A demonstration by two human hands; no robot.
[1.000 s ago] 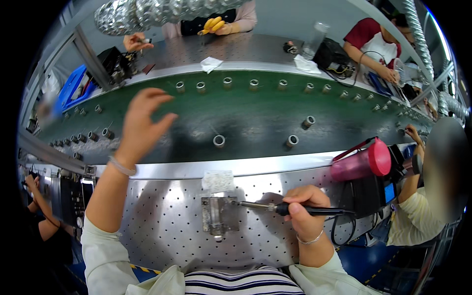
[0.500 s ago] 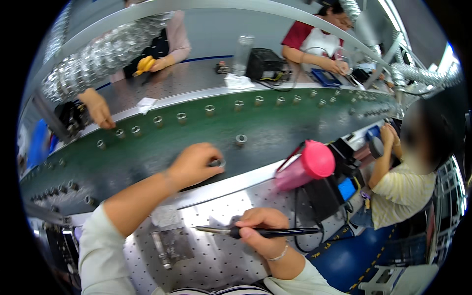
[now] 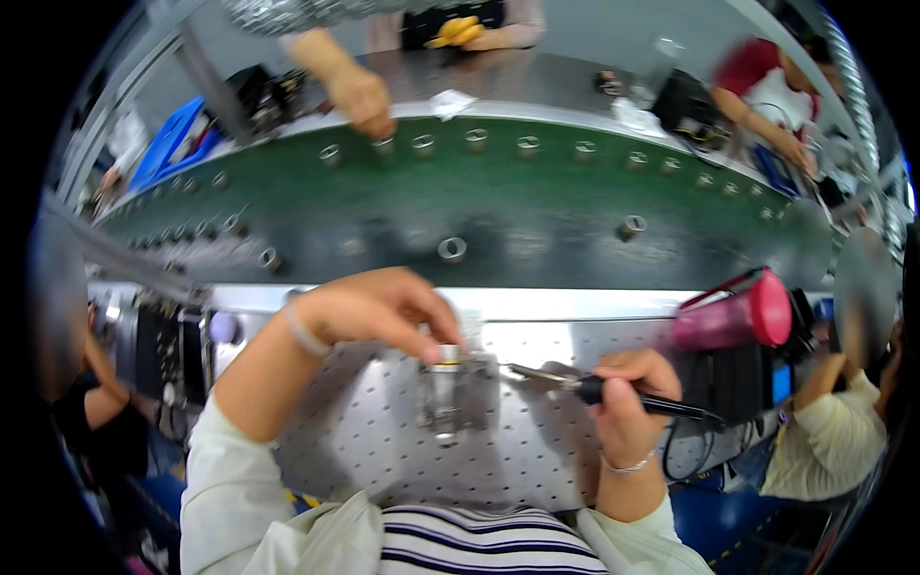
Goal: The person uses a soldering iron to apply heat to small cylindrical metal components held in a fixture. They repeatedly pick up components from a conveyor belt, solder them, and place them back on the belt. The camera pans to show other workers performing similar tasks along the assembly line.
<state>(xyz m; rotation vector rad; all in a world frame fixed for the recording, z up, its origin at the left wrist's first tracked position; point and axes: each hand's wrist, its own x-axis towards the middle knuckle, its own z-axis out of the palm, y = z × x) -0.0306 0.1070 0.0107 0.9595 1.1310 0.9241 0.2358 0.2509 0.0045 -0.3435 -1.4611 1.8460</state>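
My left hand [image 3: 369, 311] is closed, thumb and fingers at a small metal cylinder [image 3: 448, 356] with a yellowish band. The cylinder is at the upper end of a shiny clear or metallic tube [image 3: 444, 407] on the bench; whether they touch is unclear. Beside the tube is a flat greyish plate [image 3: 481, 402], and behind it a whitish pad [image 3: 470, 329], partly hidden by my fingers. My right hand [image 3: 630, 398] grips a soldering iron [image 3: 661, 405] by its black handle. Its metal tip points left, toward the plate and apart from the cylinder.
Beyond the perforated metal bench [image 3: 345, 460] runs a green conveyor belt [image 3: 537, 206] bearing several small metal cylinders [image 3: 451, 250]. A pink bottle [image 3: 724, 321] and black box [image 3: 733, 383] stand right. A co-worker's hand [image 3: 362, 101] reaches over the belt's far edge.
My left hand has moved from a cylinder on the belt back over the bench, to the tube. The soldering iron stays in my right hand. The view has turned left.
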